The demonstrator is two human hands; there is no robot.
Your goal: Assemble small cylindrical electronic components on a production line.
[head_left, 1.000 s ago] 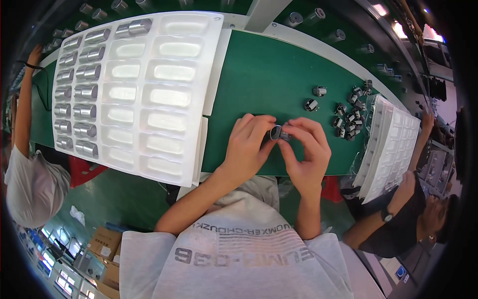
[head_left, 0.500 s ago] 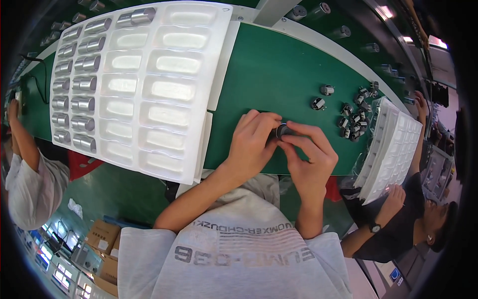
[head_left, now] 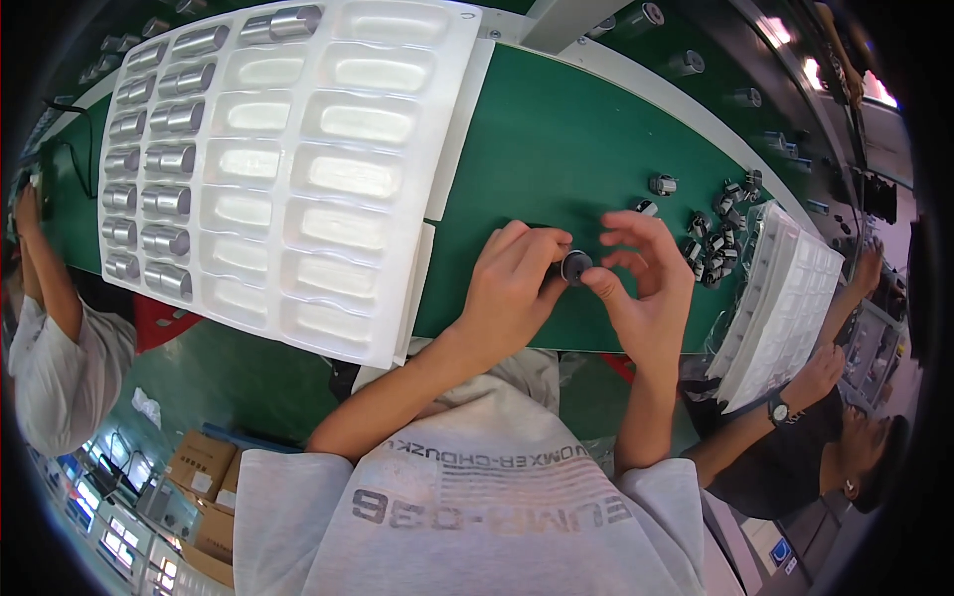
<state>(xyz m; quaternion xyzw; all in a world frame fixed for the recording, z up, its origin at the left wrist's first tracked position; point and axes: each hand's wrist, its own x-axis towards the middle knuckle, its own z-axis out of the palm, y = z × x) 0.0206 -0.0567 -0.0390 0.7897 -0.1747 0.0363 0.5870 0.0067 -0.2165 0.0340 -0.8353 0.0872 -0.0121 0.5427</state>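
Observation:
My left hand (head_left: 505, 283) is closed around a small metal cylinder with a dark round end face (head_left: 575, 269), held over the near edge of the green table. Its far part is hidden by my fingers. Beside it, my right hand (head_left: 651, 283) has its fingers spread, with the thumb tip at the cylinder's end face; whether it touches I cannot tell. To the left lies a large white plastic tray (head_left: 431, 149). Silver cylinders (head_left: 170, 159) fill its two left columns, and one more lies at the top of the third.
Small black-and-silver parts (head_left: 701, 248) lie in a cluster on the right of the green table (head_left: 556, 129), beside stacked white trays (head_left: 780, 298). A co-worker's arm (head_left: 740, 437) reaches in at the right; another person (head_left: 70, 368) sits far left. Cardboard boxes (head_left: 204, 462) stand behind.
My right hand has let go of the cylinder, opened its fingers and moved slightly right. The left hand keeps its hold. The right-hand co-worker's arms have shifted.

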